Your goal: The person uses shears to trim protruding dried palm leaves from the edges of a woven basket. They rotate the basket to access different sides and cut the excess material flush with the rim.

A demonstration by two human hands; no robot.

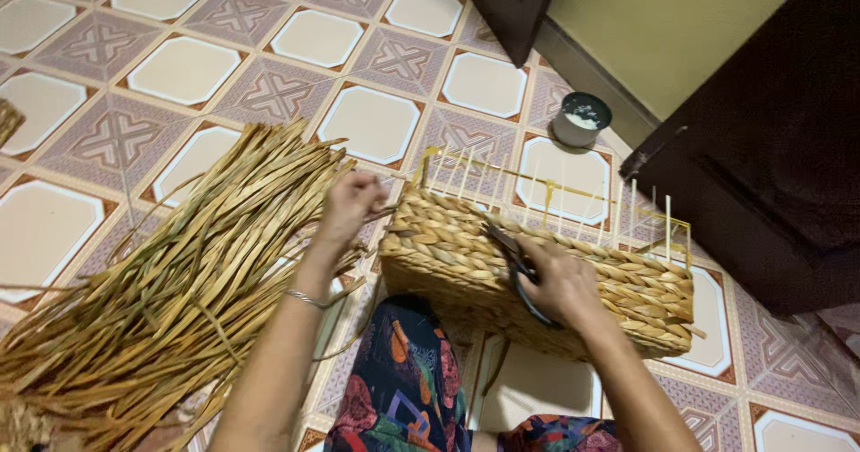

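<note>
A half-woven rectangular basket (618, 277) of tan plaited fibre rests on my lap and the floor, with thin white upright ribs sticking out of its top edge. My right hand (560, 282) lies on the basket's woven side and grips dark scissors (512, 257), blades pointing toward the basket's left corner. My left hand (351, 203) is at that left corner, its fingers pinched on a loose fibre strand there. A thin bracelet circles my left wrist.
A big bundle of long dried straw strands (161, 300) lies on the patterned tile floor (179, 67) at the left. A small round tin (580, 119) with white contents stands by the yellow wall. Dark wooden furniture (761, 147) stands at the right.
</note>
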